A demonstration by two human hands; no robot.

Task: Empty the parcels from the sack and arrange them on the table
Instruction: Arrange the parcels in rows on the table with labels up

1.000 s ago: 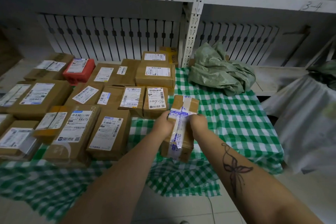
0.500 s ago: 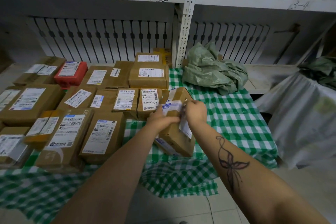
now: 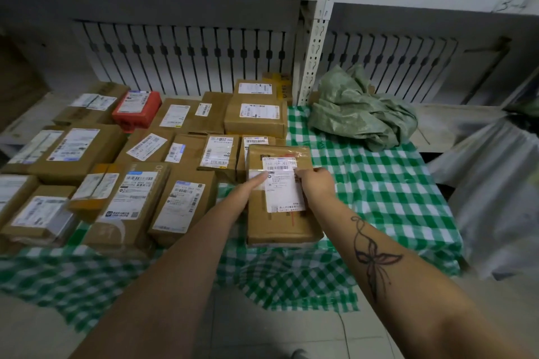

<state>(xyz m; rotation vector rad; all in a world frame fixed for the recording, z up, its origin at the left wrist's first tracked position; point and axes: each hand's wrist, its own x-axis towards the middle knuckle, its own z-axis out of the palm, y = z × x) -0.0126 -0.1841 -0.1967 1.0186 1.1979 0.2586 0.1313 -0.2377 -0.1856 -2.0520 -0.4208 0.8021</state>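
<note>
Both hands, left hand [image 3: 253,183] and right hand [image 3: 316,183], apparently still grip the parcel [image 3: 280,195], now label-up.

Shelf edge [image 3: 507,4], 1 o'clock: handwritten "3-4". Held parcel's label [image 3: 281,183]: number partly legible, "…302-758". Other labels too small.

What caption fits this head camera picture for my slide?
Both hands, left hand and right hand, set a brown parcel label-up on the green checked tablecloth.
</note>
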